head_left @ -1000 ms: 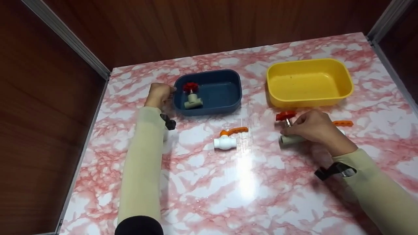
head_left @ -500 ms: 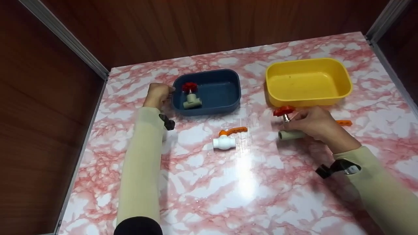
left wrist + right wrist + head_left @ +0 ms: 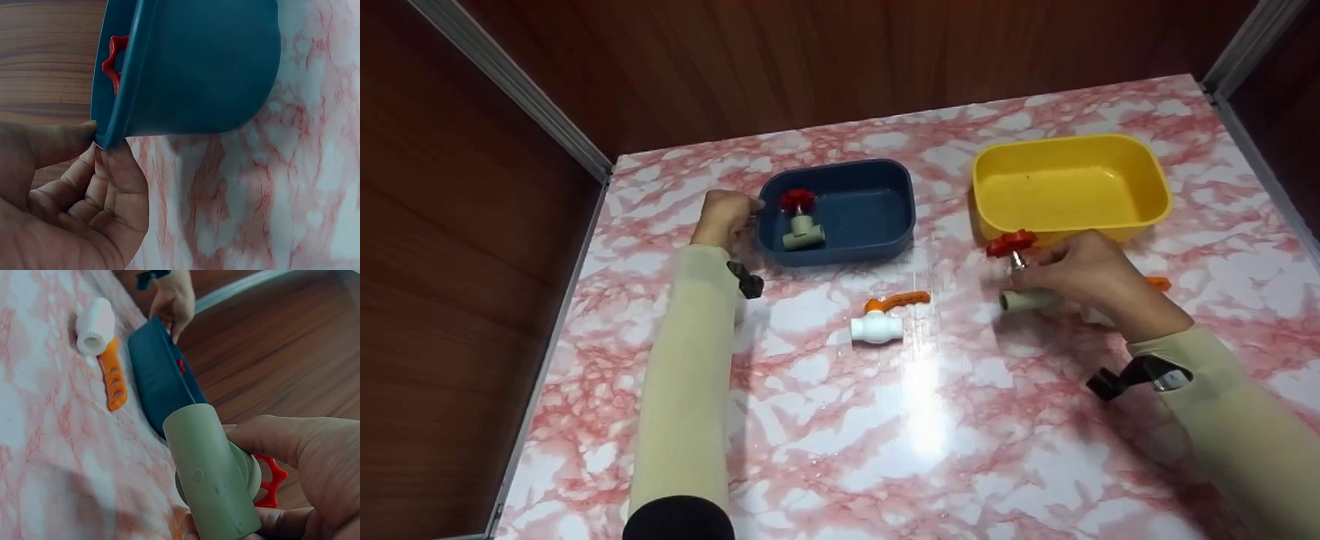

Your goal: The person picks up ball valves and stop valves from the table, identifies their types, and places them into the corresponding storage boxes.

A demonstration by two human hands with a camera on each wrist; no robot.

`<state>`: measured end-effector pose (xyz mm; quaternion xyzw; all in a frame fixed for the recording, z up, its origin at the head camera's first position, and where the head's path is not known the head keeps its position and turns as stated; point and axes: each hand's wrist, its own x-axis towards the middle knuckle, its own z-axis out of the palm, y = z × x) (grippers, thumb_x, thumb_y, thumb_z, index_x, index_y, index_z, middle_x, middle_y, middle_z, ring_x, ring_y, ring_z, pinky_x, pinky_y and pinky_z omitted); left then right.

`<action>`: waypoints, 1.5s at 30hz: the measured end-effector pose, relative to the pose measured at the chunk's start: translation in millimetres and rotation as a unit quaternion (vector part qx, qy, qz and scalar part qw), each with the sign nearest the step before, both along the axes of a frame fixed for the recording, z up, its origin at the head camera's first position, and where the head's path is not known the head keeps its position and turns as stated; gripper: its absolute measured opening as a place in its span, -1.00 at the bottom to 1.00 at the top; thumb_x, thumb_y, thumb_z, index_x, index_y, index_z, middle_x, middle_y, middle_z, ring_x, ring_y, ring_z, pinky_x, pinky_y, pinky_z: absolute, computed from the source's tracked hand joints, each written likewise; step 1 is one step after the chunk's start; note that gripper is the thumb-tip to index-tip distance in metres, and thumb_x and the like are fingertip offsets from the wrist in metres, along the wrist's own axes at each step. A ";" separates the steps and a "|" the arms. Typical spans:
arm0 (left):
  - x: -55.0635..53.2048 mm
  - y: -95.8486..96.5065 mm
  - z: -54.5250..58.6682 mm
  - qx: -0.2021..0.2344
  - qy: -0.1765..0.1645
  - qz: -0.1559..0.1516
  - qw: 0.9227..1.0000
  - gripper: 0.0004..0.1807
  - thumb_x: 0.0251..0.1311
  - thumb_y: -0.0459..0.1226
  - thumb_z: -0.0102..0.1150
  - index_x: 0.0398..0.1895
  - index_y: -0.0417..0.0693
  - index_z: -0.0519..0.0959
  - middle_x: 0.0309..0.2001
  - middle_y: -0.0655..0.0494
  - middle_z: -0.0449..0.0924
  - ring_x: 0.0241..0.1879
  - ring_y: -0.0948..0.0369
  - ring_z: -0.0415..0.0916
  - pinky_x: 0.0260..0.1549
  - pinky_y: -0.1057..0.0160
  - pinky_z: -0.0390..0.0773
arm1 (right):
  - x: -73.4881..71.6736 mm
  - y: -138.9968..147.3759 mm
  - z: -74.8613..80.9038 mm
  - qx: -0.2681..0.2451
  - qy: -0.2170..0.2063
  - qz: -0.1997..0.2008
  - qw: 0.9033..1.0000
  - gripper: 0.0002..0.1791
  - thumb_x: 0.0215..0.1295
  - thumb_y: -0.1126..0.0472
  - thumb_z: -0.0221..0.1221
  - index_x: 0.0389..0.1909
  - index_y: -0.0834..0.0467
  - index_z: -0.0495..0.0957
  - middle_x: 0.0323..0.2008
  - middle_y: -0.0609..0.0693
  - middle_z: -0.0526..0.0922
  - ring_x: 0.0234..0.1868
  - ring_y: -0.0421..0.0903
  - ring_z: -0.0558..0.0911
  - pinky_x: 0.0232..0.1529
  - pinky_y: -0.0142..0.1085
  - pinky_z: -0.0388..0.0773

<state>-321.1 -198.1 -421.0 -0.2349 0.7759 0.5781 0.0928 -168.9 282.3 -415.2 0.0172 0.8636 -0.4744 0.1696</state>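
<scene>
My left hand (image 3: 723,217) pinches the left rim of a blue plastic tub (image 3: 851,253), thumb on the inside, as the left wrist view shows. Inside the tub lies a grey-green stop valve (image 3: 803,232) with a red handwheel. My right hand (image 3: 1084,274) grips a second grey-green stop valve (image 3: 208,472) between thumb and fingers, its red handwheel (image 3: 1011,243) upward. This valve is in front of a yellow tub (image 3: 1069,217), just above the table. A white ball valve (image 3: 877,328) with an orange lever lies between the hands on the table.
Behind my right hand another orange lever (image 3: 1159,283) shows, its body mostly hidden. The marbled pink-and-white table (image 3: 825,450) is bounded by brown wood-grain panels (image 3: 840,67) at the back and sides.
My right hand has raised the stop valve off the table and moved it slightly away from me, closer to the yellow tub. The left hand stays at the blue tub's rim.
</scene>
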 end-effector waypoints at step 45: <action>0.4 0.5 -0.9 0.005 -0.001 -0.001 1.000 -0.88 0.58 -0.39 0.27 -0.20 -0.11 0.72 -0.38 0.17 0.74 -0.20 0.19 0.75 -0.21 0.31 0.72 | -30.2 -23.5 29.4 0.095 -0.025 -0.042 0.994 -0.35 0.18 -0.41 0.68 -0.16 0.12 0.91 -0.33 -0.22 0.75 0.02 0.04 0.53 -0.06 -0.11 0.48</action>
